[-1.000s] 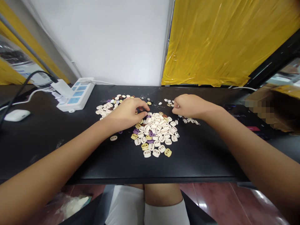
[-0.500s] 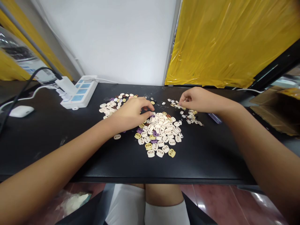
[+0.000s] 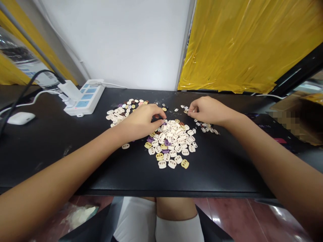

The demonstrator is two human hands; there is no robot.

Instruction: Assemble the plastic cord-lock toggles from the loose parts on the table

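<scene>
A heap of oval two-hole cord locks (image 3: 174,137), mostly cream with some yellow and purple, lies in the middle of the black table. My left hand (image 3: 146,117) rests at the heap's upper left edge, fingers curved and thumb apart from them, with nothing visible between. Behind its wrist spreads a second group of mixed-colour cord locks (image 3: 116,117), partly covered. On the right, my right hand (image 3: 208,109) is over a scatter of smaller two-hole pieces (image 3: 208,128). Its thumb and fingertips are pinched low among them; whatever they grip is too small to make out.
At the back left stands a white power strip (image 3: 84,99) with plugs and cables. A white earbud case (image 3: 21,118) lies left of it, near a clear bottle (image 3: 30,60). A cardboard box (image 3: 302,114) is at the far right. White and yellow-covered panels border the table's back.
My right hand has shifted slightly left over the small pieces, its fingertips now at their left side. The left hand has stayed nearly in place.
</scene>
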